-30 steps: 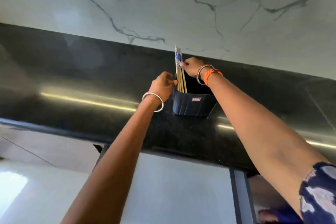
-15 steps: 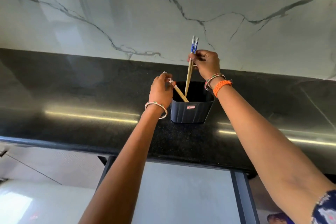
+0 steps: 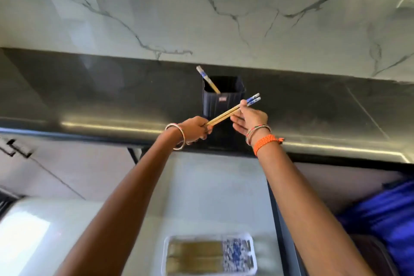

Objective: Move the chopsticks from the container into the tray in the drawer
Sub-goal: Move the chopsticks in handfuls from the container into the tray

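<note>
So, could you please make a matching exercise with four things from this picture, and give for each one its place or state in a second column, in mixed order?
Things:
1. pair of chopsticks
2. single chopstick
3. container
4. tray

Places or states:
A. stands on the dark countertop, near the wall
B. lies low in the view, already filled with chopsticks
C. held between the left hand and right hand
D. leans inside the container, blue end up

Pairs: 1-C, 2-D, 3-A, 4-B
</note>
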